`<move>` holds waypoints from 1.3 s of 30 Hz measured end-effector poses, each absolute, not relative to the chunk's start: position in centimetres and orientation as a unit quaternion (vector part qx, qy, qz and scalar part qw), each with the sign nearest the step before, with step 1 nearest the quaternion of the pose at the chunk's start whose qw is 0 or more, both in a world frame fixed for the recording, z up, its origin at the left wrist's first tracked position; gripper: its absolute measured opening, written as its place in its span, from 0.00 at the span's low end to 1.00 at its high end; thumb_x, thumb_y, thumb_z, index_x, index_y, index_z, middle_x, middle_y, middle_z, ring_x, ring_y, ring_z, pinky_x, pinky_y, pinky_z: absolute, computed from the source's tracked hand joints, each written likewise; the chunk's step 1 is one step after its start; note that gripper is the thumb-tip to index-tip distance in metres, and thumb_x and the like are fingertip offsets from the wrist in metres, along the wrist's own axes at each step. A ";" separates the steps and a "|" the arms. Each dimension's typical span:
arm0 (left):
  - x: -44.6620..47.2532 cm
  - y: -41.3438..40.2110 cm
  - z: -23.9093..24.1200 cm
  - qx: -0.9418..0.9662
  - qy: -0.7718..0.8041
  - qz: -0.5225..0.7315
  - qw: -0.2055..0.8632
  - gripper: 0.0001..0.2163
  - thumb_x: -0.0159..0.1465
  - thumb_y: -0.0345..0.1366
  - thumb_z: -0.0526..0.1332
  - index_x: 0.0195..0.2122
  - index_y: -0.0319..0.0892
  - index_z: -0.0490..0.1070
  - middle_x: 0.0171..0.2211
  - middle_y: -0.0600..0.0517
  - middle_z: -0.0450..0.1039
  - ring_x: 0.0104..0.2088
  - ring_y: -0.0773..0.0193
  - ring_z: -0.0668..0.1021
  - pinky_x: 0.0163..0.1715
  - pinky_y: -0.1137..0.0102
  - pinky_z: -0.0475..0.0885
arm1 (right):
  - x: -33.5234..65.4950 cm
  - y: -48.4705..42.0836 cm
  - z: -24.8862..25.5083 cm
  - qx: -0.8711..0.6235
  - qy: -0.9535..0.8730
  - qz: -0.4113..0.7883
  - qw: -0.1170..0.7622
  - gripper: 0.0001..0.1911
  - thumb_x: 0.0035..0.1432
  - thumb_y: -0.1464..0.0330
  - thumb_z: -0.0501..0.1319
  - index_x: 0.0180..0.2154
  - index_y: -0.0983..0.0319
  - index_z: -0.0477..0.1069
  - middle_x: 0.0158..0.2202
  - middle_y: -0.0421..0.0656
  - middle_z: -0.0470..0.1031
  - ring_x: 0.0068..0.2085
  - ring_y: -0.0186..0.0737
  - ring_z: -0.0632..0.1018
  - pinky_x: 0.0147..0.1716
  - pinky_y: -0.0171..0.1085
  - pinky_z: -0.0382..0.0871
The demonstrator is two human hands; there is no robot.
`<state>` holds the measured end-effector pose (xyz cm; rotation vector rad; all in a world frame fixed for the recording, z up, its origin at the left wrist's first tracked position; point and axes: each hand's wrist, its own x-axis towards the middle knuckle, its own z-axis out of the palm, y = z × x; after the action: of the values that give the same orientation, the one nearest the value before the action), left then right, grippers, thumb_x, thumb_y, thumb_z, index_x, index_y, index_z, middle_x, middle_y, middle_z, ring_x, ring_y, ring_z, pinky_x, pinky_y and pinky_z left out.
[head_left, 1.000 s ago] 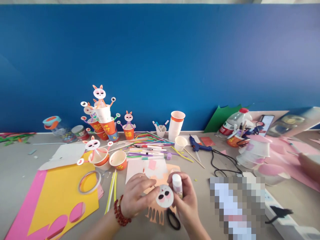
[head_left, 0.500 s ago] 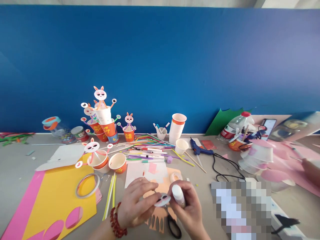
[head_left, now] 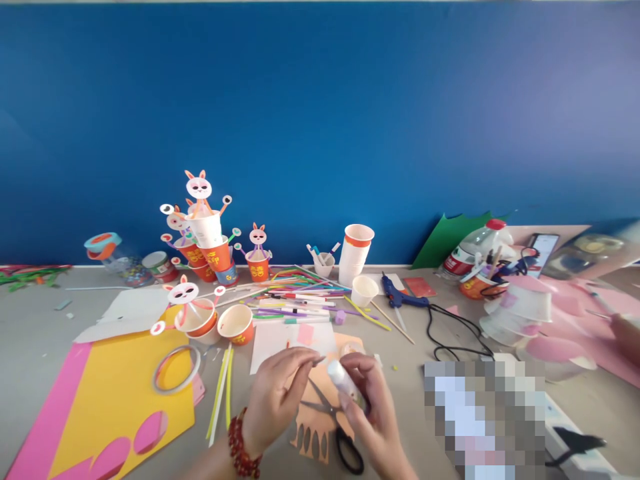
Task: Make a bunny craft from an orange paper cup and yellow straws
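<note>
My left hand (head_left: 277, 397), with a red bead bracelet on the wrist, pinches a small round white paper face (head_left: 318, 361) that is turned edge-on. My right hand (head_left: 373, 410) is closed round a white glue stick (head_left: 344, 379). The stick is tilted, with its tip close to the paper face. Under both hands lie black-handled scissors (head_left: 345, 448) on an orange cut paper piece (head_left: 311, 435).
Orange and white paper cups with bunny faces (head_left: 203, 230) stand at the back left. A tape ring (head_left: 176, 368) lies on yellow paper (head_left: 115, 400). Straws and markers (head_left: 300, 300), a blue glue gun (head_left: 395, 293) and a bottle (head_left: 475, 243) are behind. Another person's hand (head_left: 625, 333) is at the right edge.
The paper face has turned from showing its drawn side to edge-on between my left fingers. The glue stick has tipped over from upright, its tip now pointing at the paper face.
</note>
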<state>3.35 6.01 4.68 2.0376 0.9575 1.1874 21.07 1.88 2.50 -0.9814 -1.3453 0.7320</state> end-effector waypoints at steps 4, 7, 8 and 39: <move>3.4 6.1 4.5 0.768 0.370 0.433 0.292 0.10 0.70 0.29 0.56 0.46 0.45 0.76 0.41 0.49 0.82 0.42 0.60 0.83 0.44 0.68 0.79 | 21.1 1.7 3.0 -0.437 -0.640 0.230 0.588 0.13 0.61 0.74 0.60 0.48 0.57 0.69 0.41 0.46 0.73 0.41 0.44 0.77 0.41 0.38 0.75; 3.1 6.1 4.0 0.797 0.362 0.432 0.216 0.13 0.69 0.27 0.56 0.51 0.45 0.74 0.44 0.48 0.82 0.45 0.58 0.82 0.46 0.66 0.79 | 21.3 1.5 3.6 -0.442 -0.665 0.149 0.583 0.17 0.59 0.77 0.62 0.49 0.57 0.70 0.43 0.48 0.73 0.46 0.47 0.77 0.45 0.42 0.76; 3.0 6.1 3.9 0.810 0.355 0.431 0.180 0.15 0.69 0.26 0.56 0.54 0.45 0.72 0.46 0.47 0.81 0.46 0.57 0.82 0.47 0.64 0.78 | 21.3 1.4 3.7 -0.444 -0.671 0.132 0.579 0.18 0.59 0.77 0.62 0.50 0.57 0.71 0.44 0.49 0.73 0.46 0.47 0.78 0.44 0.41 0.76; 2.9 4.9 3.7 0.775 0.383 0.408 0.294 0.14 0.71 0.29 0.54 0.56 0.43 0.72 0.49 0.44 0.79 0.49 0.57 0.80 0.48 0.64 0.77 | 20.4 1.2 2.5 -0.416 -0.629 0.172 0.635 0.18 0.57 0.78 0.65 0.48 0.58 0.70 0.41 0.46 0.73 0.44 0.46 0.76 0.44 0.43 0.74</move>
<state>2.90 4.87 3.73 2.0641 1.0205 1.0859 20.44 1.20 2.50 -0.9499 -1.4370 0.3921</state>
